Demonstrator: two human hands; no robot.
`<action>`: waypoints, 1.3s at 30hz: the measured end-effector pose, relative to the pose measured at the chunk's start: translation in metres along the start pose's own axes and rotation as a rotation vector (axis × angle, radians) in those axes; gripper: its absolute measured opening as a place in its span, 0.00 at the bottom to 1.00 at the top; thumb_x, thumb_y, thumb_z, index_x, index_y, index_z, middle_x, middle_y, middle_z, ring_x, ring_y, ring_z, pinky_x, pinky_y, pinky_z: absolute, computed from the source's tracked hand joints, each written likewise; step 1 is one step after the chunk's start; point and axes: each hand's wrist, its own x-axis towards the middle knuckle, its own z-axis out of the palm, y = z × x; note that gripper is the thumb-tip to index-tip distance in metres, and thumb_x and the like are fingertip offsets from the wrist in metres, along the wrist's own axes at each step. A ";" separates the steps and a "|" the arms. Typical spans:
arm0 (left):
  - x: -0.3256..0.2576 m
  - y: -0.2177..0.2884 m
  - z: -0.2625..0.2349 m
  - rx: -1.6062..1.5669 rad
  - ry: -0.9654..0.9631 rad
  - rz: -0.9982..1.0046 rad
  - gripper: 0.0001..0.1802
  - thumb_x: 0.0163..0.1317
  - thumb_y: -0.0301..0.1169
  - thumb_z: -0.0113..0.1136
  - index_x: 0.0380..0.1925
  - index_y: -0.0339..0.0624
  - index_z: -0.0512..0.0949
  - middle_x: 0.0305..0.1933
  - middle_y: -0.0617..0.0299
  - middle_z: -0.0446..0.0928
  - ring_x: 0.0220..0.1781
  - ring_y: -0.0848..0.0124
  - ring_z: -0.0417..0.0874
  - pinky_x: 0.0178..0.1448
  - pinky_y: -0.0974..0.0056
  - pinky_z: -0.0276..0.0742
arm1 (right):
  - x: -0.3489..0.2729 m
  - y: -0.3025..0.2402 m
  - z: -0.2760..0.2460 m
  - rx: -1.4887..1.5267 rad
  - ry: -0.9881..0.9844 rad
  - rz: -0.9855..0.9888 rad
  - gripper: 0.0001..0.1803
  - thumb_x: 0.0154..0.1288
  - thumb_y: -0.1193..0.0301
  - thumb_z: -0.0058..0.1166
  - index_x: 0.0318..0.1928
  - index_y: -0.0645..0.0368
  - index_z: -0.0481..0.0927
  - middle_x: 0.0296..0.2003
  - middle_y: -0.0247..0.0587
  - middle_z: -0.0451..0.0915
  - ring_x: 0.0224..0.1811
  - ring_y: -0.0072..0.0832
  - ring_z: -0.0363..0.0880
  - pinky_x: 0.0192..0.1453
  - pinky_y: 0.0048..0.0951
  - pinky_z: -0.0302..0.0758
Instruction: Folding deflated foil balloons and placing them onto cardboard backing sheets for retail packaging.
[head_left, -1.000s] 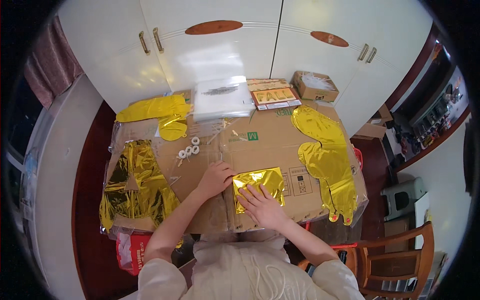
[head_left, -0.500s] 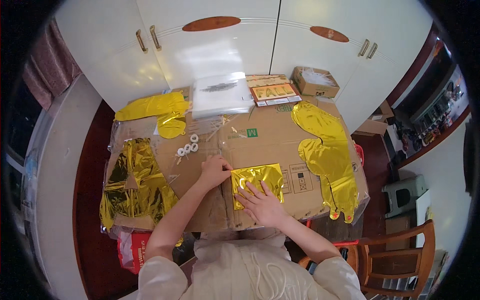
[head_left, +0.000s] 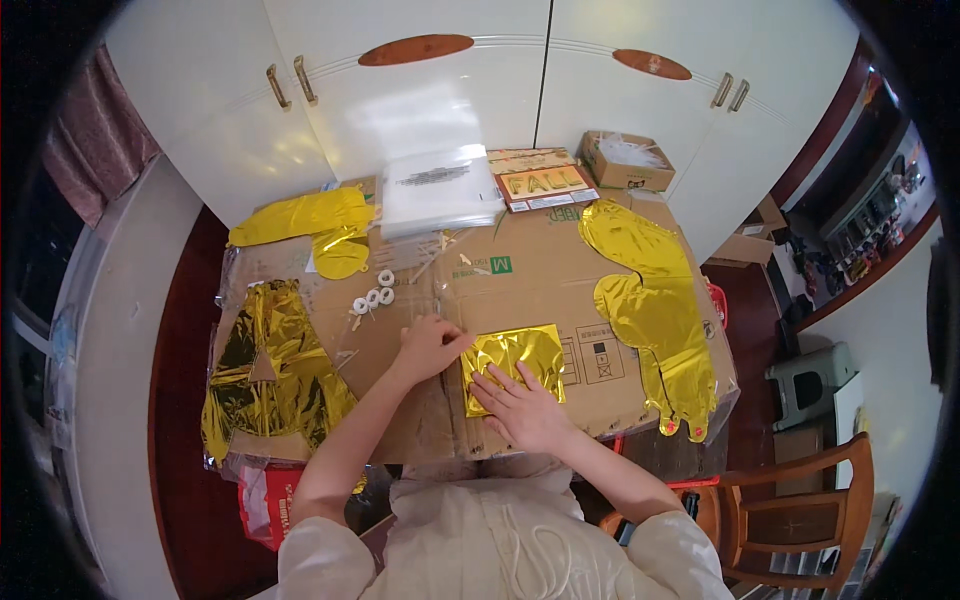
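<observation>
A gold foil balloon (head_left: 545, 345), folded into a flat rectangle, lies on the cardboard sheet in front of me. Across its lower middle rests my right hand (head_left: 525, 408), open, fingers spread and pressing flat on the foil. My left hand (head_left: 432, 347) is at the upper left corner of the same foil, thumb and fingertips pinched together there; the exact grip is too small to see. To the right lies a long unfolded gold foil balloon (head_left: 660, 315). On the left is a pile of crinkled gold foil (head_left: 275, 370).
Cardboard (head_left: 540, 275) covers the table. Small white rolls (head_left: 374, 296) sit left of centre. Along the back are another gold balloon (head_left: 340, 250), clear plastic bags (head_left: 435, 200), a printed card (head_left: 550, 185) and a small box (head_left: 630, 165). A wooden chair (head_left: 790, 500) stands at right.
My left hand has shifted slightly right, its fingertips drawing inward at the foil's corner. The right hand stays flat in almost the same place. The whole view has moved a little.
</observation>
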 end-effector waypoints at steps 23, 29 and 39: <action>0.007 0.003 0.000 0.219 0.057 0.191 0.10 0.61 0.40 0.62 0.33 0.47 0.81 0.40 0.61 0.78 0.50 0.57 0.77 0.53 0.47 0.68 | -0.001 0.000 0.003 0.008 -0.030 -0.029 0.31 0.73 0.55 0.44 0.70 0.56 0.66 0.71 0.39 0.64 0.76 0.31 0.58 0.79 0.49 0.45; 0.003 0.011 -0.001 0.354 0.106 0.216 0.09 0.63 0.39 0.59 0.34 0.47 0.80 0.40 0.61 0.78 0.49 0.58 0.78 0.53 0.49 0.69 | -0.001 0.001 0.003 0.006 -0.032 -0.043 0.30 0.73 0.55 0.44 0.70 0.56 0.66 0.71 0.38 0.65 0.75 0.30 0.59 0.79 0.48 0.47; -0.074 0.047 0.037 0.232 0.007 0.616 0.42 0.62 0.50 0.59 0.65 0.28 0.62 0.69 0.38 0.64 0.73 0.45 0.62 0.75 0.48 0.56 | -0.001 0.004 -0.005 0.131 -0.137 -0.056 0.21 0.67 0.61 0.51 0.55 0.59 0.79 0.60 0.43 0.73 0.72 0.39 0.63 0.79 0.47 0.50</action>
